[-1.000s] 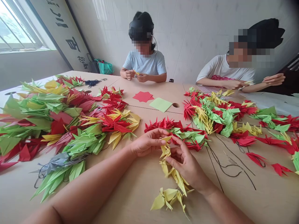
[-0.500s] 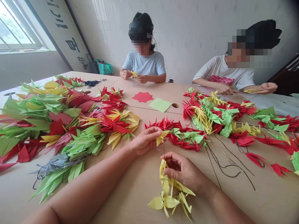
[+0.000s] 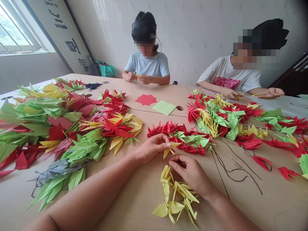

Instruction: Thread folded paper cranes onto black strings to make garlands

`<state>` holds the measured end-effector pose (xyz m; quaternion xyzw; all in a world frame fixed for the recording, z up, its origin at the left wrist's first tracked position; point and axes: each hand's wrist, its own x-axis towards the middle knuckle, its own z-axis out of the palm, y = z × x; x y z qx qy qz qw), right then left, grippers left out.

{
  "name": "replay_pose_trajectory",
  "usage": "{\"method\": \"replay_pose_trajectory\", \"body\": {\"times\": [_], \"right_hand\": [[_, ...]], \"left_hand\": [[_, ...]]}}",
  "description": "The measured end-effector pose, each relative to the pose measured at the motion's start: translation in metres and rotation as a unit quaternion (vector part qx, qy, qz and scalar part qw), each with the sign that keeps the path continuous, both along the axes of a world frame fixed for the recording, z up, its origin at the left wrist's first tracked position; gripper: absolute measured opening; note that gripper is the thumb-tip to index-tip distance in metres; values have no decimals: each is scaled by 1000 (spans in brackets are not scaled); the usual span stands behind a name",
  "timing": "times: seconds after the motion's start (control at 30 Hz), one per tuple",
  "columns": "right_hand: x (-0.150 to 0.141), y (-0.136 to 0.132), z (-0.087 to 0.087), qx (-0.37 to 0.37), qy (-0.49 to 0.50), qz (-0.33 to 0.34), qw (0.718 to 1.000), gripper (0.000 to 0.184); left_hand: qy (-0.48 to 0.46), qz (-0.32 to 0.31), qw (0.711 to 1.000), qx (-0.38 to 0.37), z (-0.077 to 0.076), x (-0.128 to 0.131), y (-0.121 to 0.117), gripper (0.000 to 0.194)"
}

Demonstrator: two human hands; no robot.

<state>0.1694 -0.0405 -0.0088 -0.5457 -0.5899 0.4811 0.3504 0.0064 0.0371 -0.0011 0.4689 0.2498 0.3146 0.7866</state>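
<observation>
My left hand (image 3: 152, 148) pinches a single yellow paper crane (image 3: 170, 148) just above the table. My right hand (image 3: 190, 173) is closed right below it, fingers pinched on what looks like a thin thread that I can barely see. A string of yellow folded cranes (image 3: 175, 196) lies on the wooden table (image 3: 240, 199) beneath and left of my right hand. A row of red and green cranes (image 3: 185, 136) lies just beyond both hands.
Big heaps of red, green and yellow cranes (image 3: 55, 125) fill the left side, more cranes (image 3: 231, 120) lie at the right. Black threads (image 3: 231, 166) trail right of my hands. Flat red paper (image 3: 145, 99) and green paper (image 3: 165, 107) lie mid-table. Two people (image 3: 146, 61) sit opposite, folding.
My right hand slid the yellow string down away from the single crane, then rose back close under my left hand. The string now lies slack on the table.
</observation>
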Motion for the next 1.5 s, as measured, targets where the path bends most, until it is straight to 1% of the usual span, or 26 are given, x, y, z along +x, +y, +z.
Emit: {"method": "replay_pose_trajectory", "body": {"times": [0.1,0.2,0.3,0.4,0.53,0.7,0.77,0.83,0.9,0.97,1.0,1.03,1.1,1.17,1.23,1.4,1.5], "right_hand": [[2,1,0,19,5,-18,1000,21],[6,3,1,6,32,-37,999,22],[8,3,3,-8,56,-39,998,23],[8,1,5,-3,62,-32,998,23],[6,-2,8,16,50,-5,999,20],[1,-4,11,25,6,62,998,17],[0,-4,11,43,-11,76,996,18],[1,-3,10,60,-29,50,997,23],[3,-1,8,60,-33,-13,998,28],[6,1,4,50,-8,-81,995,29],[7,2,2,45,9,-101,994,30],[8,3,1,39,24,-106,993,32],[8,3,-1,26,46,-85,995,38],[7,4,-1,19,62,-54,996,38],[6,4,0,22,66,-47,996,36],[10,7,0,35,12,-84,996,40],[12,8,-2,18,41,-107,993,41]], "left_hand": [[-7,-6,1000,9,-1,0,1,31],[-2,-3,1000,8,-1,0,2,29],[0,0,1000,16,-2,0,2,29],[13,6,999,35,-2,0,2,31],[29,23,999,34,-3,1,2,31],[30,37,999,23,-3,3,1,33],[33,41,998,17,-3,3,1,34],[38,47,998,15,-3,3,1,35],[53,49,997,24,-3,3,1,35],[81,44,994,52,-5,2,1,36],[97,41,992,72,-5,2,0,36],[111,37,989,93,-5,2,0,35],[124,27,984,128,-6,2,-1,36],[116,3,985,129,-5,2,-3,36],[103,-30,988,108,-4,2,-4,37],[100,-88,988,79,-4,0,-5,39],[100,-97,986,88,-4,-1,-3,38]]}}
